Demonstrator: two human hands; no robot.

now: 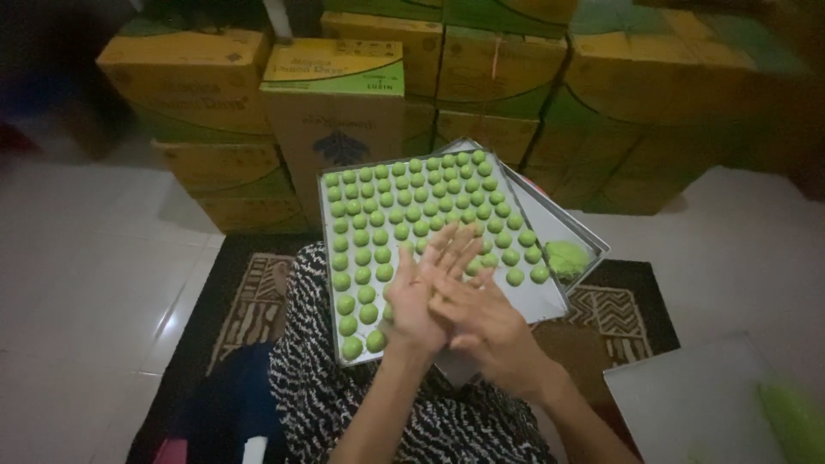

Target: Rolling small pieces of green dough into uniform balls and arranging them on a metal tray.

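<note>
A wall of stacked yellow-and-green cardboard cartons (335,103), about a dozen in view, stands behind a dark patterned woven rug (249,301) on the white tiled floor (86,283). Two flat rectangular metal baking trays lie over the person's lap: the upper tray (541,302) carries roughly ninety small round green dough balls (404,213) in neat rows, and the lower tray (550,219) peeks out at its right with one larger green dough lump (567,258). Both forearms reach forward above the upper tray. The left hand (421,296) and right hand (481,322) are pressed palm to palm, fingers stretched flat; whether a ball sits between them cannot be told.
</note>
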